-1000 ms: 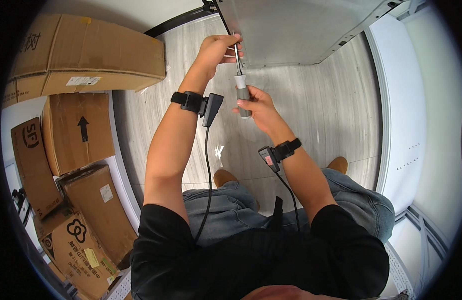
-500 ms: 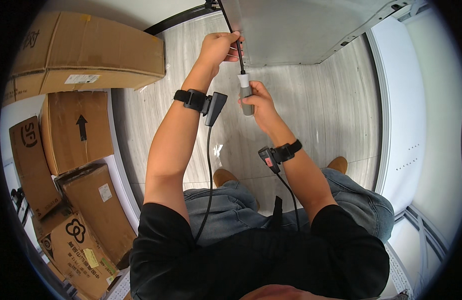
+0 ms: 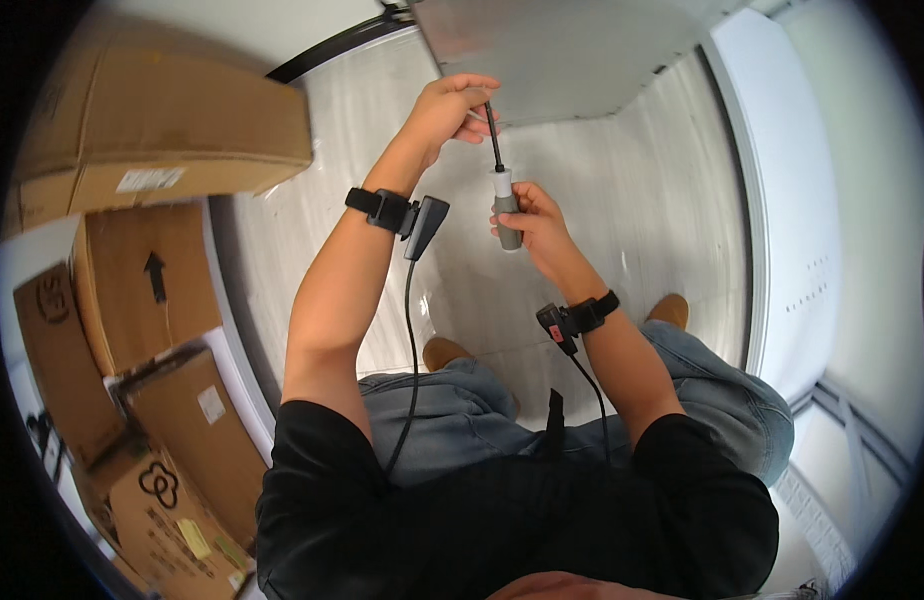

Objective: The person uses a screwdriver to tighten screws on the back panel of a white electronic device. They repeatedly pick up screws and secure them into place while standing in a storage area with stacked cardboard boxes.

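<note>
I saw the right hand (image 3: 534,222) with its fingers wrapped round the screwdriver (image 3: 502,185), near the metal panel (image 3: 567,62). The left hand (image 3: 448,112) was by its tip; I couldn't tell if those fingers pinched it. A wobbly push could have poked them.

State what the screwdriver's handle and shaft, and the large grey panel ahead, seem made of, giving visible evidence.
Handle: probably plastic or rubber; matte grey with a paler collar. Shaft: likely metal, dark finish; thin and straight. Panel: apparently sheet metal; flat, silvery grey, with soft sheen.
</note>
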